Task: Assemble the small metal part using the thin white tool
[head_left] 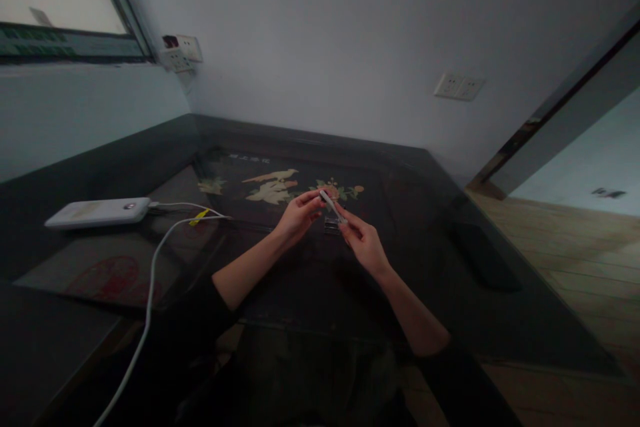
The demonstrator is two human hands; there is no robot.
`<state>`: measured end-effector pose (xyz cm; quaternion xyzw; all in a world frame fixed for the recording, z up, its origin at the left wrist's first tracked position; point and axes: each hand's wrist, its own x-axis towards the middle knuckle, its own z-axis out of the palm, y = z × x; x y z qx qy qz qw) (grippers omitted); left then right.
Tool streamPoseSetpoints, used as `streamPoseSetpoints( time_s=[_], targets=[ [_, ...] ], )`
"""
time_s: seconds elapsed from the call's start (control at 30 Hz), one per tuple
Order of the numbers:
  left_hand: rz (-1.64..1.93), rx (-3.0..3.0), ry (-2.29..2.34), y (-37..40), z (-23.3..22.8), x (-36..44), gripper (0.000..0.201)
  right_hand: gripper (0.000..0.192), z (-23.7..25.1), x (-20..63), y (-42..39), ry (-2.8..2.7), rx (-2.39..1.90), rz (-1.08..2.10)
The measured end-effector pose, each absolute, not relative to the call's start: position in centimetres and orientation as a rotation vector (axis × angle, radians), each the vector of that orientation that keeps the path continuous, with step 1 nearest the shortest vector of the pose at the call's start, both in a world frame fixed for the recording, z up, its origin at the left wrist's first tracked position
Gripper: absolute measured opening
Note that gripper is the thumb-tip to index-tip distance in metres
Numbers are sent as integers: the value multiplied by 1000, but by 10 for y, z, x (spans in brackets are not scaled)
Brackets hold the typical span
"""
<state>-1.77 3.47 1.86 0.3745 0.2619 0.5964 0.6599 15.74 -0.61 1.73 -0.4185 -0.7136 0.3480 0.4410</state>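
Note:
Over the dark table (400, 233), both of my hands are raised close together. A slim, pale, strip-like object (333, 205) slants between them; its exact kind is too small and dim to tell. My right hand (364, 240) pinches its lower end between thumb and fingers. At the upper end, where a small dark part shows, the fingers of my left hand (297, 217) are closed. Just beneath the strip, a small shiny rectangular item (331, 225) appears on the table, partly covered by my right fingers.
To the left lies a white power bank (100, 212) with a white cable (153, 273) running toward me, tagged yellow. A dark flat object (485, 257) rests at the right. Sockets (459, 86) are on the wall behind. Bird and flower pictures decorate the tabletop.

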Motion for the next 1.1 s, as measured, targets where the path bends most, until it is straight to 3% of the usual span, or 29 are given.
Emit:
streamPoseSetpoints(
  time_s=[0.27,1.1],
  targets=[
    [1348,830,624,35,18,-18,38,46,19,160,-4,-1757,-1088,751],
    [1371,778,614,37,16,-15,34,48,20,156,-9,-1684,-1018,940]
  ],
)
